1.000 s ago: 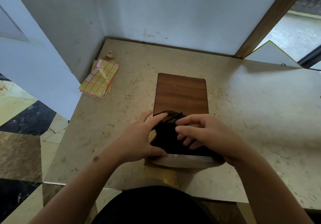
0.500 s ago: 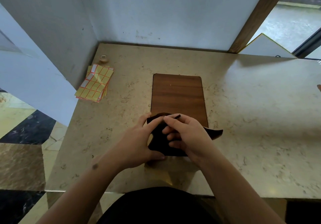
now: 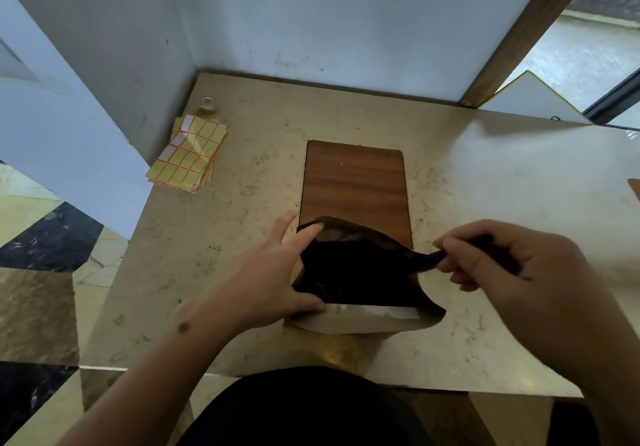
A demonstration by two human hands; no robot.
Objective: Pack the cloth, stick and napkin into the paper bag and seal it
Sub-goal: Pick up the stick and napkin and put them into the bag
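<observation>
Half a second earlier both hands were bunched over the cloth [image 3: 356, 272]. By this moment the right hand [image 3: 512, 262] had swung out to the right, pinching a corner and stretching the cloth wide. The left hand [image 3: 277, 272] stayed, finger and thumb clamped on its left edge. The cloth lay on the surface [image 3: 502, 175], across the near end of the board [image 3: 353, 182] and over a pale sheet [image 3: 346, 321], likely the napkin. Judging by this, nothing was packed yet; the cloth seemed spread for folding.

Dark cloth [image 3: 356, 272] between left hand [image 3: 273, 272], right hand [image 3: 512, 265]
</observation>
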